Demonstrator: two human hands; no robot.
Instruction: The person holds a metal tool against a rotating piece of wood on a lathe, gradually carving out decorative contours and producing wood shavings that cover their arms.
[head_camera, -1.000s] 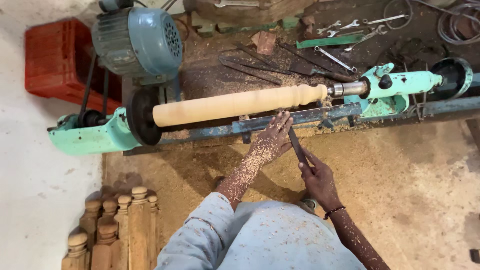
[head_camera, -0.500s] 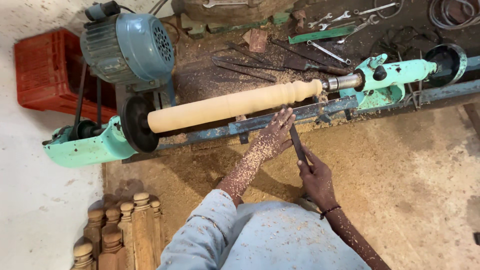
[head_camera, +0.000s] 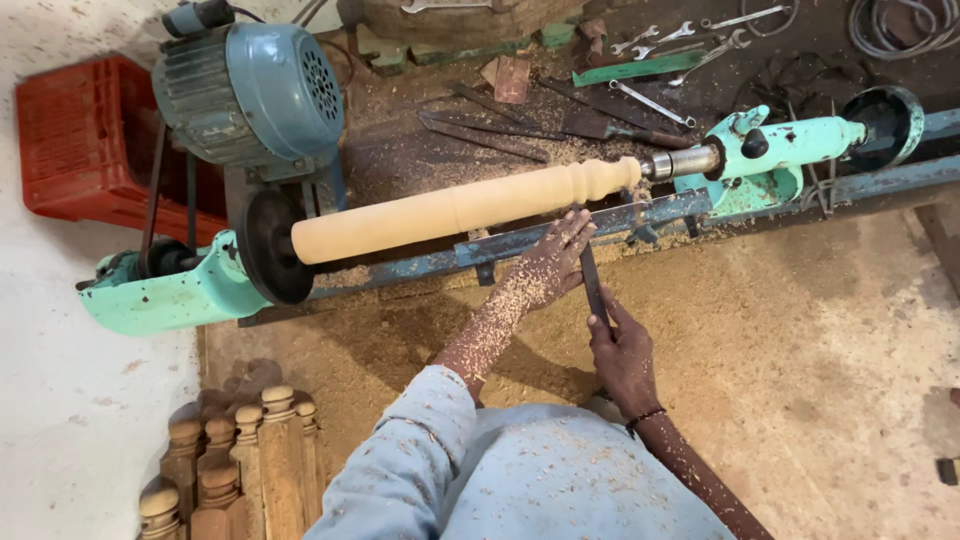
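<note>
A sawdust-strewn earthen floor (head_camera: 800, 330) gives way on the left to pale concrete (head_camera: 60, 400), where a red plastic crate (head_camera: 85, 140) stands, finished turned posts (head_camera: 235, 465) lie stacked at the bottom, and spanners (head_camera: 690, 25) and what may be coiled wire (head_camera: 895, 25) lie scattered along the top edge.

A pale wooden spindle (head_camera: 465, 207) is mounted on a green lathe (head_camera: 160, 295), between the dark faceplate (head_camera: 268, 248) and the tailstock (head_camera: 790, 150); beads are cut near its tailstock end. The left hand (head_camera: 550, 268), dusted with sawdust, rests on the blue tool rest (head_camera: 560, 232) and presses on a dark chisel (head_camera: 592, 280). The right hand (head_camera: 622, 355) wraps the chisel's lower end. A blue motor (head_camera: 250, 95) sits above the headstock, a red crate (head_camera: 85, 150) beside it. Wrenches (head_camera: 690, 30) lie behind. Finished turned legs (head_camera: 235, 465) stand lower left. Sawdust covers the floor (head_camera: 800, 350).
</note>
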